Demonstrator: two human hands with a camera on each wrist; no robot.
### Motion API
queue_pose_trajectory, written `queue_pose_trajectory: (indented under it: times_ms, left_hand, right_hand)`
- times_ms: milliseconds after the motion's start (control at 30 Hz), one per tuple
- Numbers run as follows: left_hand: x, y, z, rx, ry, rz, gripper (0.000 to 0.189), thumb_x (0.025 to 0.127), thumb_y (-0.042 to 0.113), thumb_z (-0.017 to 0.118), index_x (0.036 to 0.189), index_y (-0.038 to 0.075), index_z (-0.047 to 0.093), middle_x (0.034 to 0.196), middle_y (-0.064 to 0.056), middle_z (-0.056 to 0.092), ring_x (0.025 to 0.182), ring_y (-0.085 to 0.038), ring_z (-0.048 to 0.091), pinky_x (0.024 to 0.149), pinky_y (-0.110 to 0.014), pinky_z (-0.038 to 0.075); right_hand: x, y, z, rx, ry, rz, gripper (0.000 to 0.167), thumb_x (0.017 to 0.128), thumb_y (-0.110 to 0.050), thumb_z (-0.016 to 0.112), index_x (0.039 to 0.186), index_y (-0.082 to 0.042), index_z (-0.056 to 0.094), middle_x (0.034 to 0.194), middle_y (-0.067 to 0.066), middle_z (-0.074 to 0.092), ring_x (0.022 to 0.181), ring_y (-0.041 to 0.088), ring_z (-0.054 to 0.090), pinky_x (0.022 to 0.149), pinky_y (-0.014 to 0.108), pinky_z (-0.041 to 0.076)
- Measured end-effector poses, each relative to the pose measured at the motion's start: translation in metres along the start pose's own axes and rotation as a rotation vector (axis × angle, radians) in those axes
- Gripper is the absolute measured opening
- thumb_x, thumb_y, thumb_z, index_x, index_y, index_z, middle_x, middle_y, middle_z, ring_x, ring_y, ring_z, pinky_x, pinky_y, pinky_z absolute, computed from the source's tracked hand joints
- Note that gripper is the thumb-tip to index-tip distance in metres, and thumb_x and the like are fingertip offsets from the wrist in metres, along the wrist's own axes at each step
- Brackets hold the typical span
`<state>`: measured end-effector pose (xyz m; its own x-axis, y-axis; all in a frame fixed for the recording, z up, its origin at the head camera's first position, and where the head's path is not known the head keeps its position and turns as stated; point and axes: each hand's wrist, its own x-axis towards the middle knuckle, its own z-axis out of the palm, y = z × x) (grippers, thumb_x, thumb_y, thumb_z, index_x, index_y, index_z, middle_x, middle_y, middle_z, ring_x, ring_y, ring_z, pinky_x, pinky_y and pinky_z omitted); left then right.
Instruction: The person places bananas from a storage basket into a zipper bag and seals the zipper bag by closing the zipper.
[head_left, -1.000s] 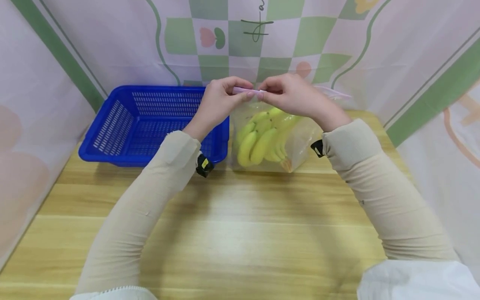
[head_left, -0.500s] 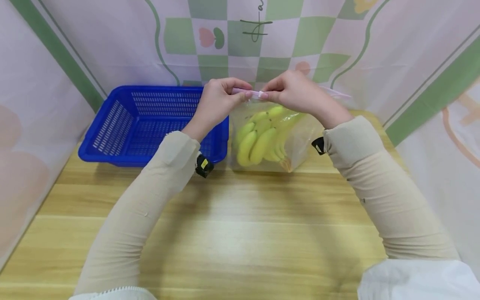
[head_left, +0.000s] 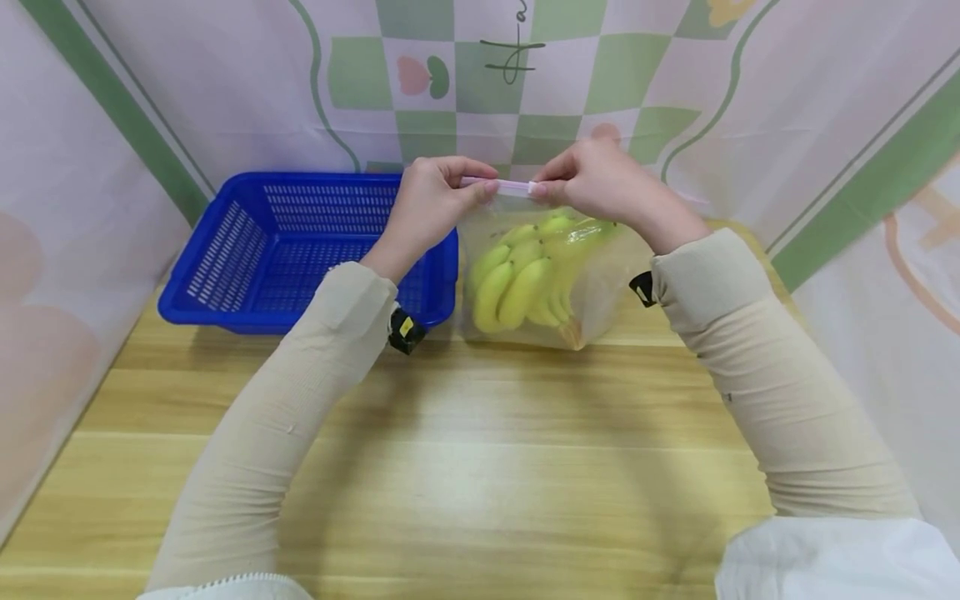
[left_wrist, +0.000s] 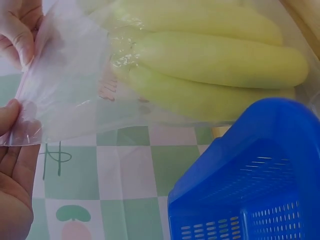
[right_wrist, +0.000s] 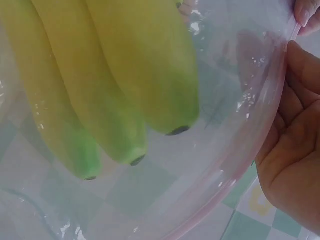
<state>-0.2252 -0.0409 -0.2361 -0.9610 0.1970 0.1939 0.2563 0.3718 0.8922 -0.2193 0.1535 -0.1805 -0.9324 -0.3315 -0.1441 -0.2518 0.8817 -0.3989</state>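
Note:
A clear zip bag point(head_left: 611, 279) with a pink zip strip point(head_left: 513, 187) stands on the table, and bunched yellow bananas point(head_left: 525, 287) lie inside it. My left hand point(head_left: 429, 200) pinches the strip's left end between thumb and fingers. At the white slider point(head_left: 533, 189), my right hand point(head_left: 603, 179) pinches with thumb and forefinger. Through the clear film in the left wrist view, the bananas point(left_wrist: 215, 60) show close up. Their greenish tips point(right_wrist: 132, 155) appear in the right wrist view, where the bag's mouth curves away from my right palm point(right_wrist: 295, 160).
A blue slotted plastic basket point(head_left: 172, 292) stands left of the bag, partly behind my left forearm. The wooden table point(head_left: 465, 467) extends in front. A patterned cloth backdrop point(head_left: 487, 79) rises behind and at both sides.
My right hand has moved a little to the right along the strip with the slider, away from my left hand. More pink strip shows between them. The left hand has barely shifted.

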Motion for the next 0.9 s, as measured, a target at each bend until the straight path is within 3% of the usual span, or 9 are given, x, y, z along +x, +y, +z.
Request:
queue_pose_trajectory:
  times_ms: [267, 500, 700, 900]
  left_hand:
    - [-0.001, -0.004, -0.002, 0.021, 0.017, -0.005, 0.022, 0.088, 0.021, 0.068, 0.105, 0.008, 0.074, 0.099, -0.01, 0.075, 0.072, -0.006, 0.062, 0.06, -0.017, 0.047]
    - [0.0, -0.008, 0.0, 0.062, 0.027, 0.005, 0.021, 0.088, 0.022, 0.067, 0.104, 0.01, 0.074, 0.098, -0.008, 0.075, 0.066, -0.005, 0.057, 0.055, -0.017, 0.041]
    - [0.0, -0.009, -0.002, 0.055, 0.028, -0.003, 0.022, 0.089, 0.022, 0.067, 0.106, 0.01, 0.073, 0.101, -0.008, 0.075, 0.075, -0.01, 0.065, 0.058, -0.017, 0.044]
    - [-0.001, -0.011, -0.004, 0.039, 0.023, -0.013, 0.022, 0.089, 0.021, 0.066, 0.107, 0.01, 0.073, 0.101, -0.008, 0.075, 0.083, -0.01, 0.068, 0.067, -0.018, 0.051]
  right_hand:
    - [0.003, 0.003, 0.002, -0.01, -0.004, -0.017, 0.034, 0.097, -0.03, 0.054, 0.119, -0.007, 0.067, 0.107, 0.014, 0.068, 0.081, 0.019, 0.047, 0.069, 0.031, 0.037]
    - [0.004, 0.009, 0.0, 0.009, 0.005, -0.021, 0.033, 0.095, -0.029, 0.056, 0.114, -0.007, 0.07, 0.099, 0.011, 0.066, 0.083, 0.02, 0.044, 0.069, 0.031, 0.034]
    - [0.003, 0.014, -0.003, -0.018, 0.005, -0.041, 0.036, 0.096, -0.03, 0.055, 0.117, -0.005, 0.068, 0.102, 0.013, 0.064, 0.084, 0.02, 0.044, 0.068, 0.031, 0.035]
    - [0.001, 0.022, -0.006, -0.05, 0.005, -0.092, 0.034, 0.098, -0.026, 0.051, 0.115, -0.002, 0.068, 0.111, 0.019, 0.068, 0.093, 0.024, 0.055, 0.078, 0.034, 0.041]
